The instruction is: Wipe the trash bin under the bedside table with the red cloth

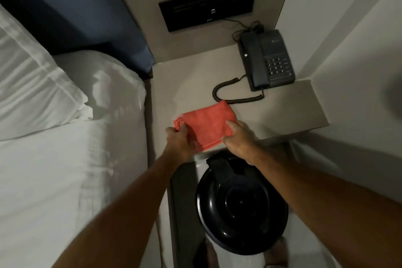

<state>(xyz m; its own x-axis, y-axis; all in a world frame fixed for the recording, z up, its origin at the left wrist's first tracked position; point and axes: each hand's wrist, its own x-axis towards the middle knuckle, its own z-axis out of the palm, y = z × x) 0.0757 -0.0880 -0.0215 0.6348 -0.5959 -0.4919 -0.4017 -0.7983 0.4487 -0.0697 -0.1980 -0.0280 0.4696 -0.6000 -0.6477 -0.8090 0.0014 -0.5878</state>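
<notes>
A folded red cloth [210, 123] lies at the front edge of the pale bedside table [293, 106]. My left hand [179, 140] pinches the cloth's left corner. On the cloth's right front edge rests my right hand [238, 138], its fingers gripping that edge. Below the table's front edge stands a round black trash bin [241, 204] with a glossy closed lid, its back part hidden under the table and my right wrist.
A dark desk phone [266, 60] with a coiled cord sits at the table's back right. A black switch panel [207, 4] is on the wall behind. The bed with a white pillow [32, 85] and sheets fills the left side. A white wall closes the right.
</notes>
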